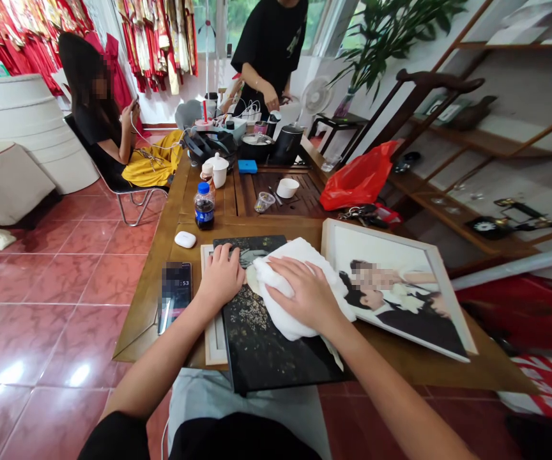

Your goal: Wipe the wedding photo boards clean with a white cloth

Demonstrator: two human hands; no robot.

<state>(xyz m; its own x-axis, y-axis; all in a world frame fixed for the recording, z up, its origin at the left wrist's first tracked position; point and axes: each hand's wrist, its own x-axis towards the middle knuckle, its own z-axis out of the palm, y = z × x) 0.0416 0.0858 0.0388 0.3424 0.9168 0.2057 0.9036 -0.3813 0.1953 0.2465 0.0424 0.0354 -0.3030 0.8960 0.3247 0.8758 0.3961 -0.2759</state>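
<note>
A dark picture panel (285, 367), speckled with light marks, lies at the table's near edge over a pale frame (215, 345). My left hand (222, 275) rests on the panel's upper left part, fingers stretched out and a little apart. Bunched under my right hand (302, 291) is a white towel (295, 326), which my fingers grip and press against the panel. The towel covers much of the panel's right side. Close by on the right, a framed couple photo (400, 294) lies tilted on the table.
Left of the panel lie a phone (175, 297) and a white earbud case (184, 239). A cola bottle (204, 206), white cup (287, 187) and red plastic bag (360, 179) stand farther back. One person (96, 115) sits left; another (271, 57) stands behind the table.
</note>
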